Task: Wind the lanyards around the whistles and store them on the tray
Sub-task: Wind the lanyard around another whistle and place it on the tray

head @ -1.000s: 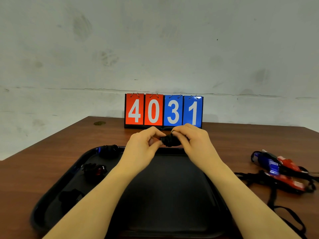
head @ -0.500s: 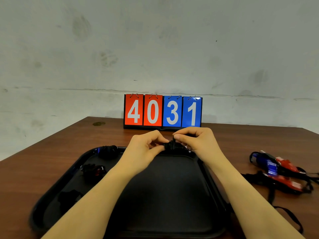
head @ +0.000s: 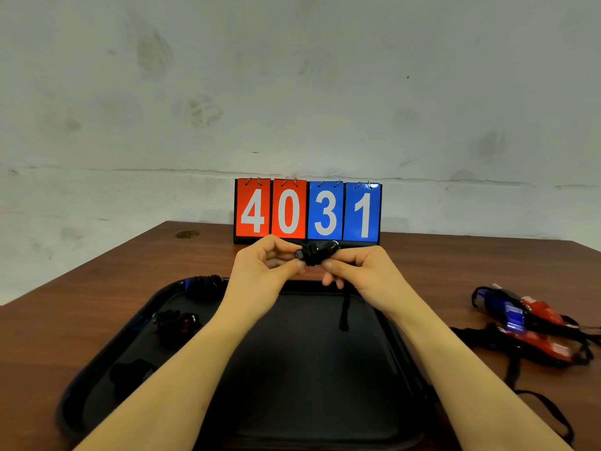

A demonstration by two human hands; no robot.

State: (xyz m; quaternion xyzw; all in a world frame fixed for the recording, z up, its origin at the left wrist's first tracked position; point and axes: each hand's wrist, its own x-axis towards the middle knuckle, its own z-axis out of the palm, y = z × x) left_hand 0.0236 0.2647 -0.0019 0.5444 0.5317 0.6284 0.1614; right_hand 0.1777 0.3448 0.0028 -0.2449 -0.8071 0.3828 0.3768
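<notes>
While both hands pinched it, the black whistle [head: 317, 253] sat up in the air above the far edge of the tray [head: 312, 369], just in front of the number cards [head: 307, 209]. Black cord was wound around the whistle. The left hand [head: 263, 271] held one end with thumb and fingertips closed on it. The right hand [head: 361, 271] held the other end the same way. A loose bit of the black cord [head: 344, 309] hung down under the right hand, over the tray.

The tray was black and lay flat on the brown tabletop [head: 97, 304]. Three wound-up whistles lay along its left side. One [head: 205, 284] was at the far corner, one with some red showing [head: 177, 322] was nearer, and a dark one [head: 130, 377] was closest; it was hard to see clearly.

On the tabletop to the right of the tray, apart from it, lay a blue whistle [head: 500, 304] and red whistles [head: 540, 333] in a pile, touching each other. Their black straps [head: 514, 372] were spread out loose around them.

The cards stood at the back of the tabletop and read 4, 0, 3, 1, two red and two blue. A grey wall [head: 292, 92] was behind them.
</notes>
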